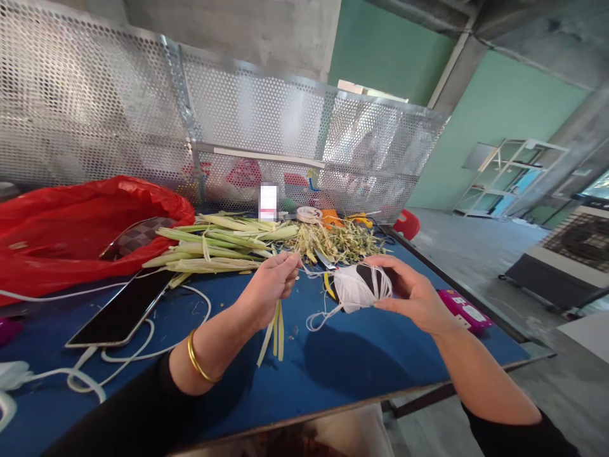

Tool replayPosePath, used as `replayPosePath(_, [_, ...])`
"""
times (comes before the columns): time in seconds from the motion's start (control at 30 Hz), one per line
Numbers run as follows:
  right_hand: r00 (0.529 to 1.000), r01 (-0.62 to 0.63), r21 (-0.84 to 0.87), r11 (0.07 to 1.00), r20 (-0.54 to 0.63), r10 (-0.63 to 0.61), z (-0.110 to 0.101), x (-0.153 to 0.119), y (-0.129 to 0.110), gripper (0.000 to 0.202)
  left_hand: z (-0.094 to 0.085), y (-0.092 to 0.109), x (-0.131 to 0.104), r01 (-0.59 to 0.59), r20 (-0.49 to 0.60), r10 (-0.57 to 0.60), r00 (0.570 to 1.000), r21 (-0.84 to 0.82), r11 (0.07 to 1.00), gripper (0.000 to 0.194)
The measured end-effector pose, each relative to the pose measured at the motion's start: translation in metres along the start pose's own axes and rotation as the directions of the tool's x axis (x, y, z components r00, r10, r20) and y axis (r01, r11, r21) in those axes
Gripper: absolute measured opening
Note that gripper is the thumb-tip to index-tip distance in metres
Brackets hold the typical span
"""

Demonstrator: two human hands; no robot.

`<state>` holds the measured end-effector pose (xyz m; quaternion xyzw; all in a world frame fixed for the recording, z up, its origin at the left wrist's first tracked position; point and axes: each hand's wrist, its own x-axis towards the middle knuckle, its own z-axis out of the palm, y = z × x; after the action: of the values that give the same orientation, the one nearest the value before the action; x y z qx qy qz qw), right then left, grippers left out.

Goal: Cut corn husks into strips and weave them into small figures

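Note:
My left hand point(273, 282) is closed over the blue table, pinching the string. Narrow pale-yellow leaf strips point(275, 339) hang below that fist. To its right, my right hand point(409, 289) grips a bundle of white string point(356, 289) wound around a dark core, fingers above and thumb below. A strand runs from the bundle to my left fingers, and a loose loop droops under it. Behind my hands lies a pile of long green and pale leaves point(219, 241). Beside the pile, a heap of dry trimmings point(342, 241) partly surrounds a blade point(324, 259).
A red plastic bag point(85, 228) bulges at the left. A tablet point(121, 311) and white cables point(150, 339) lie in front of it. A purple packet point(464, 310) sits near the table's right edge. A perforated metal screen point(257, 114) stands behind.

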<state>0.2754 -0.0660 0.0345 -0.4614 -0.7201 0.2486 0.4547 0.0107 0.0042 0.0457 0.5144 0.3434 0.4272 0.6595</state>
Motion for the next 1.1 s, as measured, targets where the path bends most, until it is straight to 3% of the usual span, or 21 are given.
replayPosePath(0.13, [1.000,0.010,-0.022,1.000,0.005,-0.010,0.000,0.001,-0.002,0.055,-0.006,0.000,0.003,-0.086,0.070,0.070,0.995,0.263,0.961,0.023])
replayPosePath(0.23, [1.000,0.030,-0.047,0.998,0.006,-0.029,-0.002,0.001,-0.004,0.054,-0.011,0.003,0.004,-0.185,0.178,0.109,0.978,0.497,0.848,0.024])
replayPosePath(0.37, [0.999,0.047,-0.057,0.997,-0.005,-0.047,-0.008,0.000,-0.003,0.054,-0.016,0.008,0.003,-0.224,0.295,0.028,0.955,0.658,0.719,0.024])
replayPosePath(0.47, [0.999,0.037,-0.053,0.998,-0.028,-0.038,-0.014,-0.004,-0.002,0.054,-0.019,0.009,0.005,-0.206,0.318,-0.037,0.947,0.695,0.689,0.026])
replayPosePath(0.57, [0.998,0.019,-0.030,0.999,-0.057,-0.020,-0.019,-0.008,-0.001,0.054,-0.021,0.007,0.011,-0.141,0.232,-0.006,0.973,0.613,0.778,0.028])
replayPosePath(0.67, [0.996,0.004,-0.009,1.000,-0.085,-0.005,-0.025,-0.014,0.000,0.055,-0.025,0.005,0.017,0.012,0.113,-0.060,0.992,0.383,0.924,0.028])
replayPosePath(0.73, [0.994,-0.015,-0.003,1.000,-0.109,0.015,-0.029,-0.018,0.003,0.055,-0.028,0.005,0.020,0.087,0.063,-0.104,0.993,0.228,0.970,0.026])
replayPosePath(0.97, [0.966,-0.138,0.016,0.990,-0.218,0.138,-0.046,-0.035,0.009,0.057,-0.034,0.008,0.029,0.125,-0.135,-0.137,0.981,-0.089,0.988,0.021])
replayPosePath(1.1, [0.911,-0.254,0.060,0.965,-0.319,0.260,-0.056,-0.041,0.012,0.059,-0.041,0.011,0.033,0.078,-0.221,-0.110,0.969,-0.149,0.986,0.019])
